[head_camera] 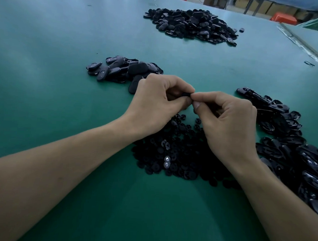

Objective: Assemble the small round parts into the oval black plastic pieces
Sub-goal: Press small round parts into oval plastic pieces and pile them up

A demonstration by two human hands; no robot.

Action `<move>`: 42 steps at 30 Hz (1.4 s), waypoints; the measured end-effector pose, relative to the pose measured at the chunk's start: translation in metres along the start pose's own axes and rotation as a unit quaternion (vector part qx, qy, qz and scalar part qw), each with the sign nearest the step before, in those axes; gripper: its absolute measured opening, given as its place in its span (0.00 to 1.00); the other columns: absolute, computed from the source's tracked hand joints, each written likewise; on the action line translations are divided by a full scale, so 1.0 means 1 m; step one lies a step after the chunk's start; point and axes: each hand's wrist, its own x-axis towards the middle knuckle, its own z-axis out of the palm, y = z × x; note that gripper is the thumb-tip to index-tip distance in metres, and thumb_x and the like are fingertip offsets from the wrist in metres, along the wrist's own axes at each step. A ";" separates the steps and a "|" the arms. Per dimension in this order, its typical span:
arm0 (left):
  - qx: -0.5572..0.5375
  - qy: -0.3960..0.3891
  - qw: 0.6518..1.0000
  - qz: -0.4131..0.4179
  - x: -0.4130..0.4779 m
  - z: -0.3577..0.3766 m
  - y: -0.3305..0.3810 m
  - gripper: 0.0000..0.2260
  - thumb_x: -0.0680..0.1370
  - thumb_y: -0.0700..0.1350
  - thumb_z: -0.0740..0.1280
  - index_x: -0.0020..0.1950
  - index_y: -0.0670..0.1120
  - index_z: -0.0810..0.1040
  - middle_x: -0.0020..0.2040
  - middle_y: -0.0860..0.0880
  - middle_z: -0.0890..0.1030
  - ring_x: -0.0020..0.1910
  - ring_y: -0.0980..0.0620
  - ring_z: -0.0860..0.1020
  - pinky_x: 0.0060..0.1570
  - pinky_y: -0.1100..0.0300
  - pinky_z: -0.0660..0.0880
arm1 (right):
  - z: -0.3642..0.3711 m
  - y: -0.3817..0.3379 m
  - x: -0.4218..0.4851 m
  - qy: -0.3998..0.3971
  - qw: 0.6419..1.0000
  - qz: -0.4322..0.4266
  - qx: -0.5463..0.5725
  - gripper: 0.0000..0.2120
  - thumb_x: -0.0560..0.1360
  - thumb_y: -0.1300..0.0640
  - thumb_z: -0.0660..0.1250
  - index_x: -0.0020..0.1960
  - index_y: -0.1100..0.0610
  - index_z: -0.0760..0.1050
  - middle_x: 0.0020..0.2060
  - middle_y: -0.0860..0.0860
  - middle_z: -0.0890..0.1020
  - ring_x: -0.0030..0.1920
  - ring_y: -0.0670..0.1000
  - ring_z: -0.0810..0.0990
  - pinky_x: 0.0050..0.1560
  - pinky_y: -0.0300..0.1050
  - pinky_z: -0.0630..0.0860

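Pinched between the curled fingers of the left hand (155, 102) and right hand (226, 119): a small black piece (187, 94), mostly hidden, above the heap of small round parts (180, 153) on the green table (48, 80). Oval black pieces (120, 68) piled just beyond the left hand.

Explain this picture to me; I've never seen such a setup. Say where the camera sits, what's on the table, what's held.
No machine: a person works bare-handed, filmed by a head-worn camera looking down. The left hand and right hand together pinch a small black part, mostly hidden by fingers. On the green table lie small round parts below the hands, plus oval black pieces in three heaps: the near heap by the left hand, the right heap, the far heap.
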 end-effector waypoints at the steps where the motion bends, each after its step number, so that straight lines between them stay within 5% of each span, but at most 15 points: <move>1: -0.002 0.000 1.000 0.000 0.000 0.000 0.000 0.06 0.73 0.37 0.75 0.49 0.45 0.85 0.42 0.49 0.86 0.42 0.51 0.85 0.51 0.51 0.82 | 0.000 0.000 0.000 0.003 1.000 -0.001 0.002 0.09 0.75 0.62 0.72 0.51 0.51 0.86 0.39 0.35 0.82 0.40 0.35 0.82 0.45 0.30 0.76; 6: -0.010 -0.005 1.000 0.009 0.000 0.000 0.000 0.07 0.74 0.38 0.74 0.48 0.49 0.84 0.41 0.51 0.86 0.41 0.54 0.85 0.47 0.58 0.81 | 0.000 -0.002 0.001 0.011 1.000 -0.007 0.012 0.09 0.75 0.62 0.72 0.52 0.52 0.86 0.42 0.39 0.84 0.44 0.39 0.84 0.50 0.38 0.80; 14: 0.011 -0.006 1.000 0.006 0.000 0.001 0.002 0.07 0.75 0.37 0.73 0.47 0.49 0.83 0.41 0.51 0.86 0.39 0.55 0.84 0.47 0.57 0.82 | -0.001 -0.002 0.001 0.000 1.000 -0.007 0.008 0.11 0.76 0.61 0.72 0.50 0.44 0.81 0.44 0.40 0.81 0.44 0.41 0.81 0.44 0.34 0.77; 19: -0.017 -0.016 1.000 -0.006 0.000 0.001 0.003 0.07 0.72 0.43 0.72 0.49 0.51 0.82 0.40 0.52 0.86 0.41 0.52 0.84 0.49 0.54 0.82 | -0.002 0.000 0.004 -0.012 0.998 0.023 0.049 0.11 0.77 0.61 0.71 0.49 0.45 0.79 0.43 0.38 0.83 0.46 0.40 0.83 0.51 0.37 0.79; 24: -0.063 -0.017 0.997 -0.029 0.001 -0.002 0.002 0.10 0.73 0.40 0.74 0.51 0.52 0.80 0.35 0.54 0.84 0.34 0.56 0.81 0.41 0.61 0.78 | -0.002 0.003 0.005 -0.032 0.997 0.050 0.053 0.10 0.78 0.58 0.71 0.58 0.49 0.82 0.45 0.40 0.83 0.47 0.39 0.82 0.53 0.35 0.78; 42: -0.060 0.000 0.997 -0.041 0.001 -0.002 0.006 0.09 0.72 0.34 0.76 0.46 0.47 0.83 0.33 0.53 0.84 0.33 0.54 0.83 0.38 0.63 0.80 | -0.002 0.005 0.003 -0.044 0.995 0.062 0.060 0.09 0.78 0.56 0.70 0.45 0.42 0.79 0.33 0.36 0.82 0.34 0.38 0.78 0.38 0.29 0.71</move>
